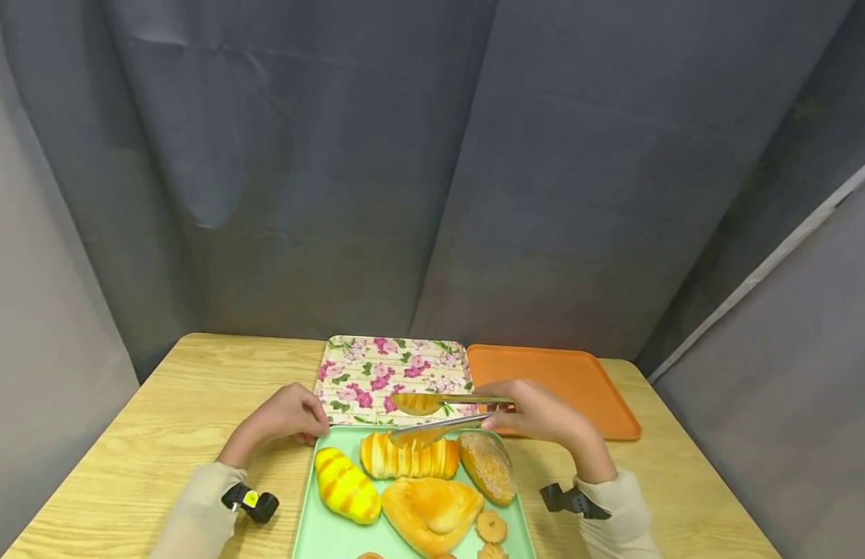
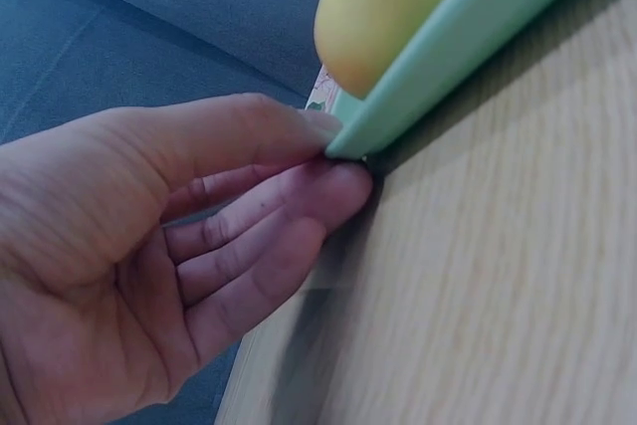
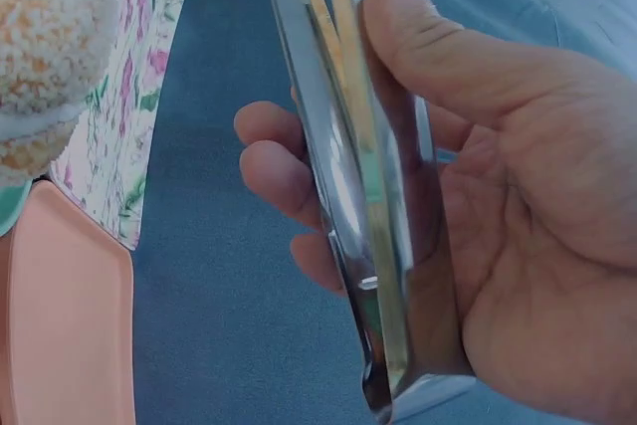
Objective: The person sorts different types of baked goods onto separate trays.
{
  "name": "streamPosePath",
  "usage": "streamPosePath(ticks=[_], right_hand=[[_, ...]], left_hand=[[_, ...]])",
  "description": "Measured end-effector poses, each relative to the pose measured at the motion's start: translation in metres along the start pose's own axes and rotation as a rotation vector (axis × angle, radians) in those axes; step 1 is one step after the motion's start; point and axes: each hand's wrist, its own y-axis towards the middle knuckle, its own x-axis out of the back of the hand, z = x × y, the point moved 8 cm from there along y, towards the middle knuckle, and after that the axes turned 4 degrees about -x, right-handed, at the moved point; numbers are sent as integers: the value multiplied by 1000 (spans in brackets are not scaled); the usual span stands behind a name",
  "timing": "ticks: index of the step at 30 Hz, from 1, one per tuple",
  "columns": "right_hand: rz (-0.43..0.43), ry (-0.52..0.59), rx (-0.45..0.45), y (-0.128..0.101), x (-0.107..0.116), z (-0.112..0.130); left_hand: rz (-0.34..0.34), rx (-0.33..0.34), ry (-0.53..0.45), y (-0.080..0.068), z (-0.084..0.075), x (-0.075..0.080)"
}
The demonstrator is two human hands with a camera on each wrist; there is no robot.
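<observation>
My left hand (image 1: 312,425) pinches the far left corner of a mint green tray (image 1: 303,514); in the left wrist view the left hand (image 2: 338,151) has its thumb on top of the green tray's rim (image 2: 448,57) and its fingers under the corner. My right hand (image 1: 537,411) grips metal tongs (image 1: 446,401). Their tips stand apart just above a sliced golden loaf (image 1: 408,460) on the tray. In the right wrist view the tongs (image 3: 348,196) lie between the thumb and fingers of my right hand (image 3: 338,77).
The green tray also holds a yellow striped bread (image 1: 345,485), a sugar-coated roll (image 1: 487,466), a triangular bun (image 1: 432,508) and small cookies (image 1: 491,526). Behind it lie a floral tray (image 1: 397,365) and an orange tray (image 1: 565,380). Grey curtains enclose the wooden table (image 1: 195,388).
</observation>
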Motion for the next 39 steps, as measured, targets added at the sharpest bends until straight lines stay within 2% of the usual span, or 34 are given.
streamPosePath(ticks=[6, 13, 19, 30, 39], right_hand=[[39, -8, -20, 3, -6, 2], [60, -97, -21, 4, -13, 2], [76, -63, -17, 4, -17, 1], [-1, -127, -74, 4, -17, -1], [-149, -233, -14, 5, -12, 6]], left_hand=[[-1, -4, 4, 0, 0, 3], [-1, -16, -2, 1, 0, 2], [2, -6, -4, 1, -1, 1], [7, -1, -8, 0, 1, 1], [5, 13, -14, -1, 3, 0]])
